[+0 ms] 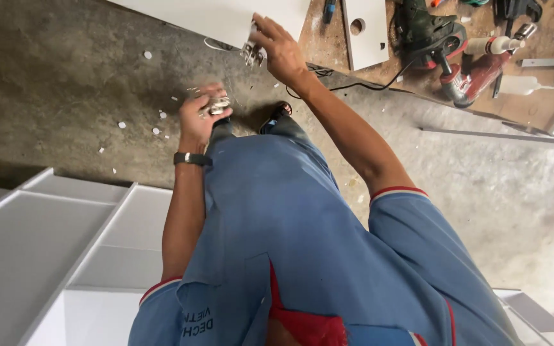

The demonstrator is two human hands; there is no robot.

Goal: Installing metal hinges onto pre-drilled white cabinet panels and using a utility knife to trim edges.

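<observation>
I look straight down my blue shirt at a concrete floor. My left hand (199, 115), with a dark band on its wrist, is closed around a small cluster of metal hinges (216, 106) held close to my body. My right hand (278, 46) reaches forward and grips another metal hinge (252, 54) at the edge of a white board (226, 18) lying on the workbench.
The wooden workbench (540, 102) carries a second white board with a round hole (365, 29), a power drill (432, 33), a red tool (479, 77) and a glue bottle. A white cabinet with open compartments (52, 243) lies at the lower left. Small white discs litter the floor (97, 83).
</observation>
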